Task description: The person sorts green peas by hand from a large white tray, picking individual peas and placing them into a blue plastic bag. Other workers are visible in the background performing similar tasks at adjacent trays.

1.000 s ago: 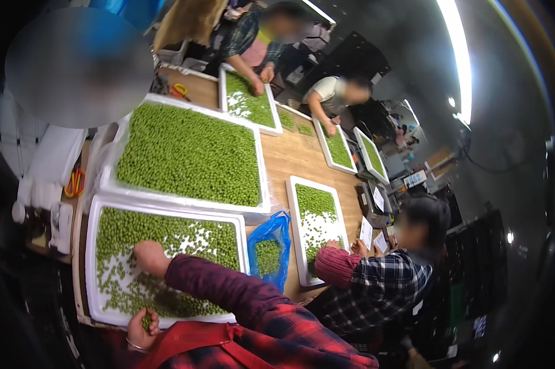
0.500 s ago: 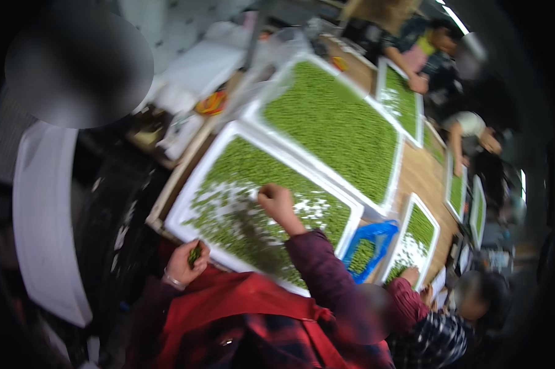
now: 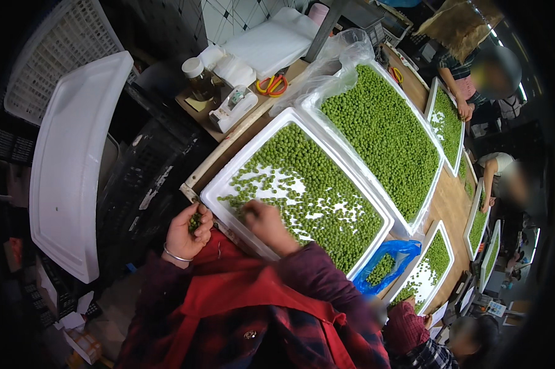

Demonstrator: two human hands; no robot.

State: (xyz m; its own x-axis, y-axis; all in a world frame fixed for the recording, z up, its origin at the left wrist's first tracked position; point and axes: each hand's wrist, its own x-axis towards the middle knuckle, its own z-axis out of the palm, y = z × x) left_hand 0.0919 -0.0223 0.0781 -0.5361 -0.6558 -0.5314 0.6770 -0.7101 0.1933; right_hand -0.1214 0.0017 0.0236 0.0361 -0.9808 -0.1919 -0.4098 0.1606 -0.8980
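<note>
My left hand (image 3: 189, 237), with a bangle at its wrist, is closed around a small handful of green peas (image 3: 195, 222), just outside the near left corner of a white foam tray (image 3: 371, 212). Over that tray's near left part is my right hand (image 3: 267, 226). Motion smears its fingers, so I cannot see whether they hold anything. Loose green peas (image 3: 311, 165) lie across the tray, dense at the far side and right end, with white patches of bare tray showing between them.
A second foam tray (image 3: 428, 178), full of peas, adjoins mine. A blue plastic bag (image 3: 403, 248) with peas sits at my tray's right end. Scissors (image 3: 271, 86) and a jar (image 3: 195, 71) are beyond the table edge. Co-workers (image 3: 406, 323) handle other trays at right. Black crates (image 3: 145, 160) stand left.
The view has shifted, so the trays appear farther right and the picture is sharper. My right hand has moved from the tray's middle back toward its near left side. My left hand keeps hold of its peas.
</note>
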